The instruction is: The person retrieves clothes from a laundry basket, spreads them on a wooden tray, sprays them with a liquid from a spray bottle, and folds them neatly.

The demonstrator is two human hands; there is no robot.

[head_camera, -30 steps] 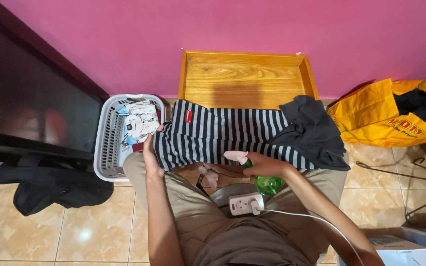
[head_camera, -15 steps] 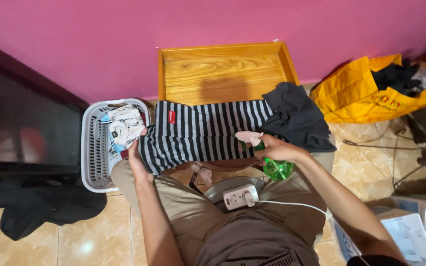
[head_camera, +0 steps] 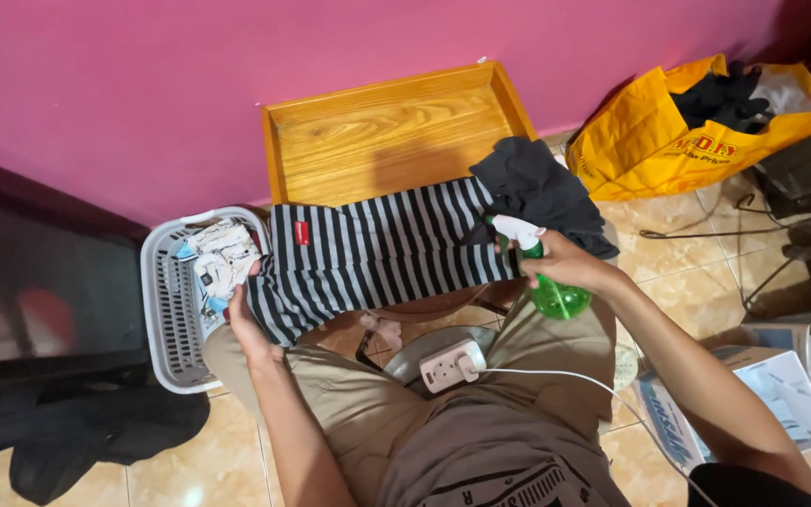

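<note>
Pink wall [head_camera: 143,84] fills the top of the view, well beyond both hands, and below it the floor [head_camera: 218,451] is glossy tan tile. One dark cabinet front [head_camera: 30,282] stands far out to the left of the left hand. One shallow wooden tray [head_camera: 387,131] lies flat on the floor just past the hands, against the wall. One yellow plastic bag [head_camera: 668,141] sits beyond and to the right of the right hand, with dark cloth showing in its mouth. One striped black-and-grey garment [head_camera: 377,253] is stretched between the two hands, across the near edge of the tray and over the person's knees. One black garment [head_camera: 537,188] lies bunched at its right end, just past the right hand. Another dark cloth [head_camera: 77,432] lies on the tiles to the left of the left arm. One white laundry basket [head_camera: 171,310] stands just left of the left hand, with a pale printed piece inside.

The left hand [head_camera: 246,324] presses on the garment's left end, fingers seemingly pinching the edge, though the grip is partly hidden. The right hand [head_camera: 570,268] is clasped around one green spray bottle [head_camera: 546,286] with a white nozzle, held at the garment's right end. One white power strip [head_camera: 452,364] rests on the lap, nearer than both hands.
</note>
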